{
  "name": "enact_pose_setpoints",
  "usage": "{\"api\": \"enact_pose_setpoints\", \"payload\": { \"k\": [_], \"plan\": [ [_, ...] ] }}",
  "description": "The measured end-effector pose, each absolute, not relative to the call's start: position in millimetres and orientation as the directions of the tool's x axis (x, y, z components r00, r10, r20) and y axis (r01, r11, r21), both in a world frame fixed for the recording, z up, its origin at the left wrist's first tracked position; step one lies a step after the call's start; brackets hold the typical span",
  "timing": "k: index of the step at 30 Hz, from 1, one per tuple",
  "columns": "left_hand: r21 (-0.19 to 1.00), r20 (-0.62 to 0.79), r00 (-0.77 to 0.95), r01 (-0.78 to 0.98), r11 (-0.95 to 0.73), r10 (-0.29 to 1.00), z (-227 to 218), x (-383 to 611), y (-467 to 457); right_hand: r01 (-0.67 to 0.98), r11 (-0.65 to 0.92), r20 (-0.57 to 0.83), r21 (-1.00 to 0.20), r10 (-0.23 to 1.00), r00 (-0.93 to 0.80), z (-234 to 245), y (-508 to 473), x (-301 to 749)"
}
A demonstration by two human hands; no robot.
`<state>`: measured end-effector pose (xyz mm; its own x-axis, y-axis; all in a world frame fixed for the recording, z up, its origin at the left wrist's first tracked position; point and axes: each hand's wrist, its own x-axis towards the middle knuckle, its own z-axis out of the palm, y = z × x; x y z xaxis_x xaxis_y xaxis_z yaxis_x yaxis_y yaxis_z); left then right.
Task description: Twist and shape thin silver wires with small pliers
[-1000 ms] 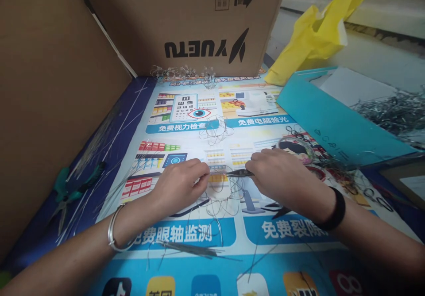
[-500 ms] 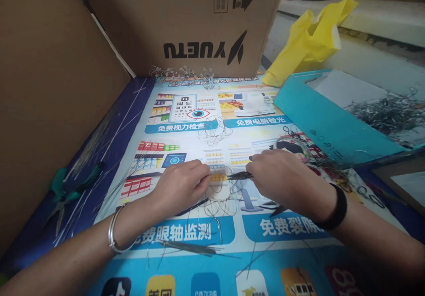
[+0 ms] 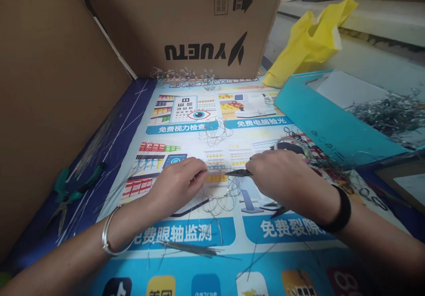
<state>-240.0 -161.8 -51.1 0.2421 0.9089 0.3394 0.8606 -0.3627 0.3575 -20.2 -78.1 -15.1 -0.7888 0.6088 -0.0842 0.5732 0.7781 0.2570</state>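
My left hand (image 3: 181, 181) is closed, its thumb and fingers pinching the left edge of a looped thin-wire piece (image 3: 221, 198), a ring of curling wire petals. My right hand (image 3: 280, 174) is wrapped round dark pliers (image 3: 239, 173) whose narrow jaws point left to the upper right part of that wire piece. Whether the jaws grip a wire is too small to tell. Below my right hand, more dark tool tips (image 3: 279, 209) show. A bundle of cut wires (image 3: 189, 247) lies nearer me, and a second looped wire piece (image 3: 215, 130) lies farther away.
Green-handled pliers (image 3: 71, 190) and loose straight wires (image 3: 99, 150) lie at left beside a cardboard wall. More wire pieces (image 3: 186, 73) line the back box (image 3: 206, 21). At right are a teal box (image 3: 318, 123) holding tangled wire (image 3: 388, 114), a yellow bag (image 3: 305, 44) and dark rings (image 3: 372, 196).
My left hand has shifted slightly up and to the left. The plier tips have moved a little left and up, with the wire piece tilting slightly between my hands.
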Motion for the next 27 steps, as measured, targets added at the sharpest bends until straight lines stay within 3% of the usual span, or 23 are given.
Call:
{"api": "enact_pose_setpoints", "payload": {
  "k": [8, 18, 23, 27],
  "plan": [
    [0.321, 0.351, 0.228, 0.882, -0.346, 0.908, -51.3, -240.5, -164.4, 0.573, 0.779, -0.020, 0.256, 0.597, -0.802, -15.2, -81.0, -19.3],
    [0.500, 0.348, 0.201, 0.786, -0.363, 0.916, -48.2, -234.4, -163.0, 0.579, 0.779, -0.057, 0.241, 0.607, -0.793, -16.6, -80.9, -20.3],
    [0.676, 0.156, 0.112, 0.712, -0.189, 0.981, -47.6, -234.5, -161.3, 0.593, 0.772, -0.067, 0.231, 0.620, -0.781, -16.0, -82.1, -20.7],
    [0.759, 0.043, 0.150, 0.638, -0.130, 0.988, -44.1, -237.7, -159.9, 0.591, 0.775, -0.069, 0.225, 0.617, -0.784, -17.9, -81.3, -19.9]
  ]
}}
